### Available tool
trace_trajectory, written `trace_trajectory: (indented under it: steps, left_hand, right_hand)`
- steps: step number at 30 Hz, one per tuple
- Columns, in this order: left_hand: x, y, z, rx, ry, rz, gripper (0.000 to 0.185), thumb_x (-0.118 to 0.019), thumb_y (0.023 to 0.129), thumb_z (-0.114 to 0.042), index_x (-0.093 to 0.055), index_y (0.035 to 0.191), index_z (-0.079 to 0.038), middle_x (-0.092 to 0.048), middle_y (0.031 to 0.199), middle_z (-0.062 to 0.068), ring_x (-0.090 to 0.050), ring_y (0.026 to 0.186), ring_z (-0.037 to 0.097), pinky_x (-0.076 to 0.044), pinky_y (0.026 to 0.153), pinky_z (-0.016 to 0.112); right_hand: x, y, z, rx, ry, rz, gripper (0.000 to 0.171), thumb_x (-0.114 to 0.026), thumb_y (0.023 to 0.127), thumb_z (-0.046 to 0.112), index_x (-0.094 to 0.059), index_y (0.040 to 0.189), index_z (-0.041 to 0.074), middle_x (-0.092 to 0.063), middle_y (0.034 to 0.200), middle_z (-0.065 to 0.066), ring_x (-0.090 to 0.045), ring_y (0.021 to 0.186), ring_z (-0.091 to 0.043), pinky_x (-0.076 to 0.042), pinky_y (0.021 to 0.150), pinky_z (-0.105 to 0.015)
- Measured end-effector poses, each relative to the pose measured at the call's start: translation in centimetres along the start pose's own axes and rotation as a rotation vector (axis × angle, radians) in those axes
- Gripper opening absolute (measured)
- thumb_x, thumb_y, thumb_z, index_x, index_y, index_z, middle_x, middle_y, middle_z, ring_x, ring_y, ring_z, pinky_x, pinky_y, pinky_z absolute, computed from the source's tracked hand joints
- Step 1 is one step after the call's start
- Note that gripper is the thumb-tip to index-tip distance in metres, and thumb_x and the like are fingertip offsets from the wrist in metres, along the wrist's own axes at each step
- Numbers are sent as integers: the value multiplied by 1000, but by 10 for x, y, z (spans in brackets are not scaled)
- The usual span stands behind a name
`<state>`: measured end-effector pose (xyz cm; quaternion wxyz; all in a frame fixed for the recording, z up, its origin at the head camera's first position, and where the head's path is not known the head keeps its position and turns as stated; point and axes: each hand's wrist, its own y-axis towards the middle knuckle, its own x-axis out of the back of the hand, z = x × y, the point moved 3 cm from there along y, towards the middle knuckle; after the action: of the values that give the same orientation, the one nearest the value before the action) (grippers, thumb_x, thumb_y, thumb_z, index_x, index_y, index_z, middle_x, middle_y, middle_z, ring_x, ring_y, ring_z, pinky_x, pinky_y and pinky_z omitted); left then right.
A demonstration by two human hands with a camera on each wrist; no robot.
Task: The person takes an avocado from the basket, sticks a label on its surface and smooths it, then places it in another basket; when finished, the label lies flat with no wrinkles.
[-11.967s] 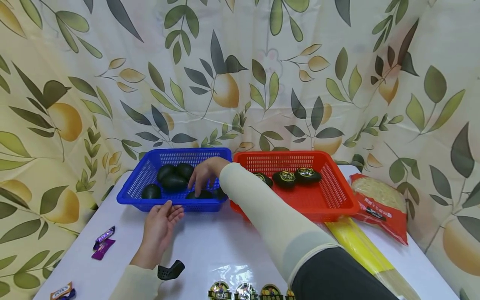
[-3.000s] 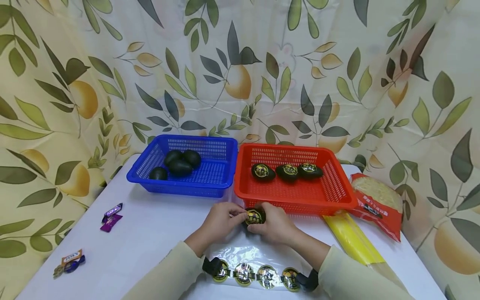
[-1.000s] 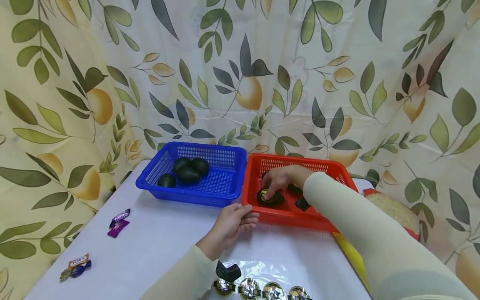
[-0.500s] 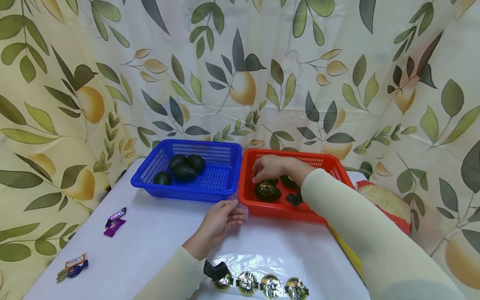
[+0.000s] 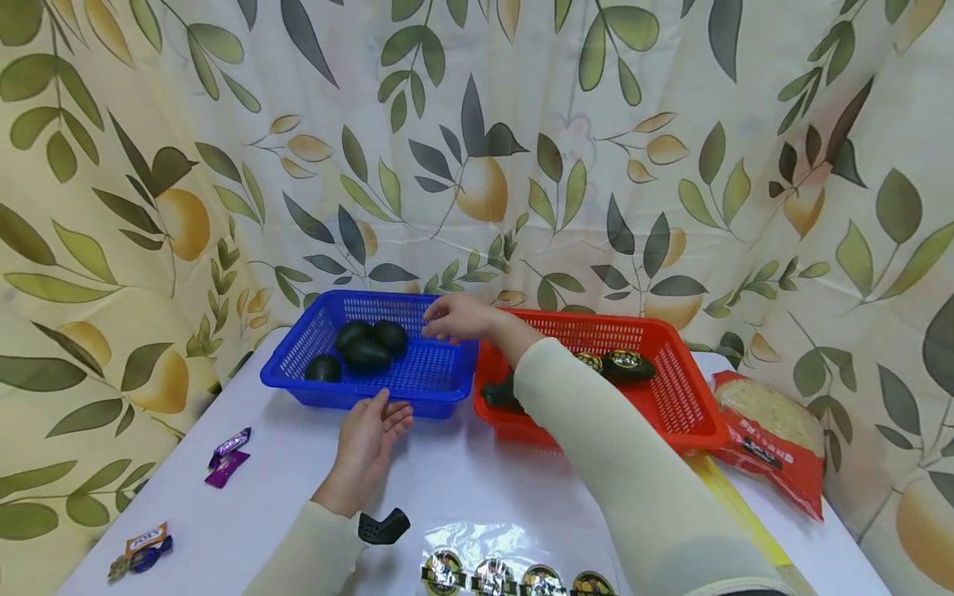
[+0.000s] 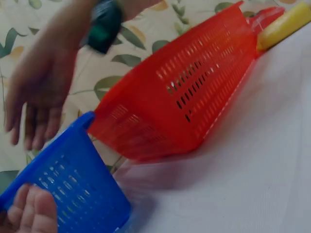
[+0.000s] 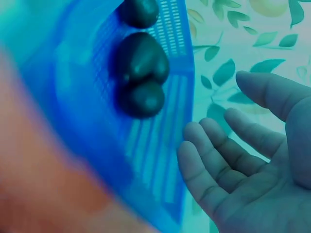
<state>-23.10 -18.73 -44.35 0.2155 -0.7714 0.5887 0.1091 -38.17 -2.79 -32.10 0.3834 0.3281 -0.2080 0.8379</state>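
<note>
We have four plain avocados (image 5: pixel 367 356) left in the blue basket (image 5: pixel 432 406), seemingly several labelled ones (image 5: pixel 628 365) in the red basket (image 5: pixel 689 385), left grip (image 5: pixel 367 443) and right grip (image 5: pixel 464 318) relaxed, empty.

Right hand (image 7: pixel 248 160) near blue basket (image 7: pixel 158 167), fingers (image 7: pixel 201 170) loosely bent, spread. Dark avocados (image 7: pixel 138 58) inside: several bunched together, glossy. Leaf-print cloth (image 7: pixel 224 68) behind. Orange-red blur (image 7: pixel 48 174) lower left, unidentifiable.
</note>
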Motion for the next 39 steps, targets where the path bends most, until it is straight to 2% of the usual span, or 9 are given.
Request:
trace_trajectory:
  steps: [5,8,10,14,18,24,28,32,39]
  left_hand:
    - [-1,0,4,-41,32,-9,23,-42,113,-23,-40,122,-2,-66,103,14,-71,90,20,-62,81,30]
    - [-2,0,3,-65,34,-13,22,-44,113,-22,-39,121,-1,-66,101,14,-71,89,20,-62,81,29]
    - [-1,0,2,-66,35,-19,21,-44,113,-21,-39,120,-2,-66,99,13,-71,88,19,-62,80,29]
    - [1,0,3,-59,46,-27,22,-45,113,-21,-40,121,-2,-68,98,12,-72,89,20,-62,80,29]
    - [1,2,6,-60,44,-22,21,-46,112,-21,-41,119,-2,-69,98,12,-72,88,19,-62,80,29]
    - [1,5,6,-73,34,-18,20,-47,112,-19,-42,117,-1,-70,94,11,-73,85,18,-62,78,29]
    - [-1,5,5,-81,33,-10,22,-48,112,-21,-42,118,0,-71,95,11,-73,85,18,-62,78,29]
    - [-1,7,5,-79,21,-6,22,-48,112,-21,-42,117,0,-71,94,11,-73,83,18,-62,77,28]
    - [5,9,5,-82,31,-5,21,-48,111,-20,-43,117,0,-72,94,10,-73,82,18,-62,77,28]
  right_hand:
    - [-22,35,0,6,89,-57,42,-70,99,27,-62,134,4,-71,119,-23,-70,104,-35,-61,90,-38]
    - [-29,56,0,18,96,-110,41,-71,98,26,-64,131,3,-72,115,-22,-70,102,-36,-61,88,-38]
    - [-33,68,1,27,49,-148,40,-71,98,26,-66,130,3,-71,117,-19,-70,104,-34,-60,90,-38]
    - [-36,90,1,31,-102,-190,43,-71,96,27,-67,132,5,-68,132,-12,-63,123,-30,-51,107,-38]
    - [-43,104,-3,0,-228,-134,48,-70,98,26,-63,141,7,-61,146,-12,-53,139,-31,-40,120,-41]
    - [-63,125,-10,-98,-328,-55,56,-67,101,31,-53,152,13,-50,158,-11,-41,150,-31,-31,126,-45]
    - [-68,126,-7,-139,-376,-46,57,-65,103,34,-49,153,11,-51,157,-11,-44,148,-29,-32,125,-43]
    - [-73,127,-7,-177,-402,-27,56,-65,103,38,-53,148,7,-57,150,-12,-54,137,-27,-39,121,-43]
    - [-87,140,-7,-131,-414,34,57,-69,100,34,-54,142,0,-62,137,-16,-60,122,-28,-47,113,-41]
